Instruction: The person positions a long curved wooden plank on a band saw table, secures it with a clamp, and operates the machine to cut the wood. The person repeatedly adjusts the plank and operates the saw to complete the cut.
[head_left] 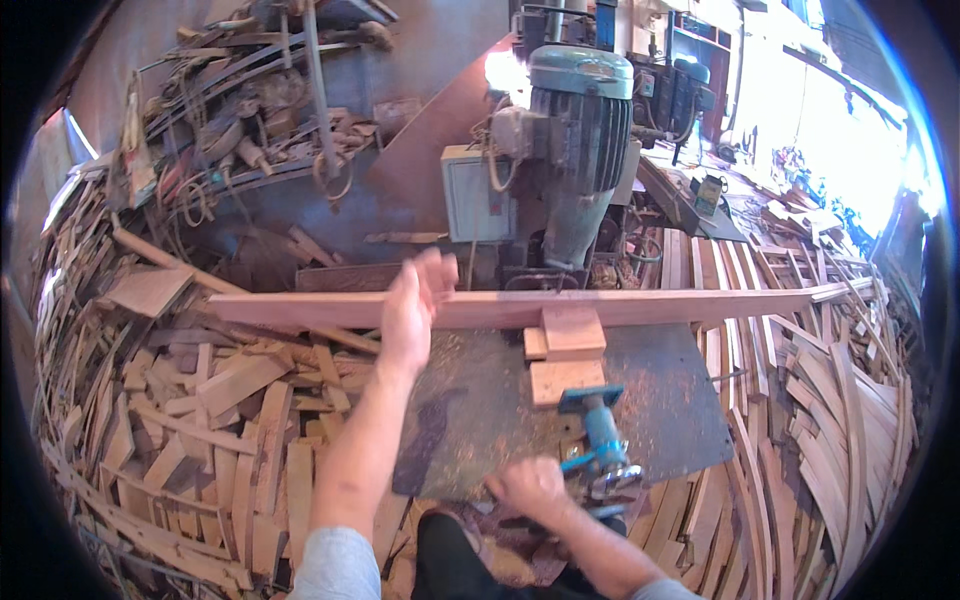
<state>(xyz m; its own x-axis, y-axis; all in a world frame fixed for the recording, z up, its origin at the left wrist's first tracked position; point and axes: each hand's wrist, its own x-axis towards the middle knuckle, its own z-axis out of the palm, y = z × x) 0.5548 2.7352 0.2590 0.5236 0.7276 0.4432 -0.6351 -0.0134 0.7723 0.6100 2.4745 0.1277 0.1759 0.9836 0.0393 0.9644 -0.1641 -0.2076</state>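
Working a long reddish-brown wooden board (690,308) at the machine, we look partway along.
From the head view, our board lies across the far side of the dark flat metal table (655,400), before the upright blue-green finned motor (580,115), with small pale-brown wooden blocks (567,382) on its near side. Our left hand (412,310) is raised at the board, fingers straight and roughly together, slightly blurred (whether it touches, we cannot tell). Our right hand (530,483) has its fingers curled tight, apparently around the short blue metal lever (577,464) of the blue cylindrical metal clamp (603,432). Positioning seems done; clamping, we judge, may be unfinished, and we see no fresh cut.
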